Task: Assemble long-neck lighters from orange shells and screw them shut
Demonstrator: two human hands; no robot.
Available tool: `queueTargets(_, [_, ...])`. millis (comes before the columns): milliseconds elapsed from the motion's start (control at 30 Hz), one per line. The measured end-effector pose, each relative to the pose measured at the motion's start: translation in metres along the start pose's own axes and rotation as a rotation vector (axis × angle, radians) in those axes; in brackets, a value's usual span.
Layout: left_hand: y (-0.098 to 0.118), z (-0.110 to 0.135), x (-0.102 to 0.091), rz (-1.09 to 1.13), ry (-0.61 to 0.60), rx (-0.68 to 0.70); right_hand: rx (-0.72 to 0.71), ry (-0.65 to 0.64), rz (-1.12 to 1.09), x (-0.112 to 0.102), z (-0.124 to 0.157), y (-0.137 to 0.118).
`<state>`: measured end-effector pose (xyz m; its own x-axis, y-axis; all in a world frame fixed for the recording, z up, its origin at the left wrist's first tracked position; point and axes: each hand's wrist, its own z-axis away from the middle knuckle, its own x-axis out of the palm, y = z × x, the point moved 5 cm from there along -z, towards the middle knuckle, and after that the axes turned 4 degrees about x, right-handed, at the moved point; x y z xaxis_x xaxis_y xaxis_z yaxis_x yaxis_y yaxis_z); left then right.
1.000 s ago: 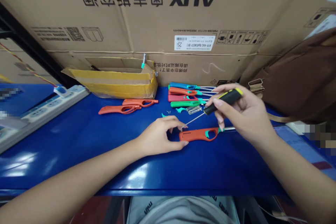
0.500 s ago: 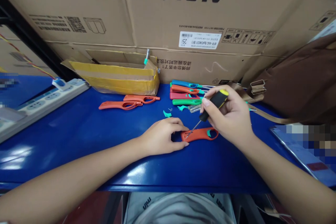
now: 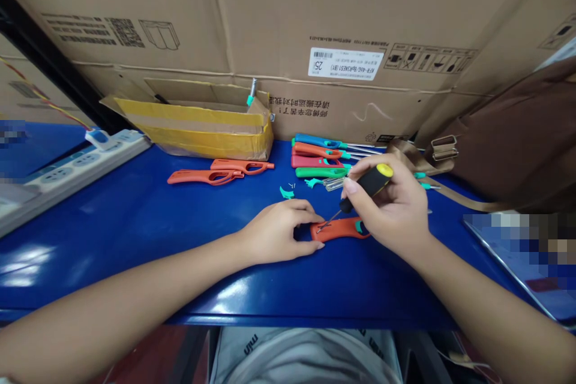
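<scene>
An orange lighter (image 3: 338, 228) with a green trigger lies on the blue table (image 3: 135, 222). My left hand (image 3: 279, 234) pinches its near end between thumb and fingers and holds it flat. My right hand (image 3: 391, 204) is closed round a black and yellow screwdriver (image 3: 366, 183), whose thin tip rests on the lighter's left end.
Several coloured lighters (image 3: 321, 159) lie in a row behind my hands. Two orange lighter shells (image 3: 220, 173) lie left of them. An open yellow-taped carton (image 3: 198, 126) stands against big cardboard boxes (image 3: 288, 30). A white power strip (image 3: 67, 171) sits far left, a brown bag (image 3: 517, 138) right.
My right hand brought the screwdriver down and left until its tip met the orange lighter. My left hand stayed on the lighter's end.
</scene>
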<state>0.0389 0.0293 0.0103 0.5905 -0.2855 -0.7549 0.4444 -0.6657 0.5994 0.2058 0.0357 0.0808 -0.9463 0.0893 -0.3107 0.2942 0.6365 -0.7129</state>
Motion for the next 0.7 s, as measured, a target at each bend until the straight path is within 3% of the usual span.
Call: queueTargets(700, [0.0012, -0.0004, 0.0002, 0.002, -0.023, 0.003, 0.041, -0.104, -0.036, 0.0067, 0.0096, 0.0073])
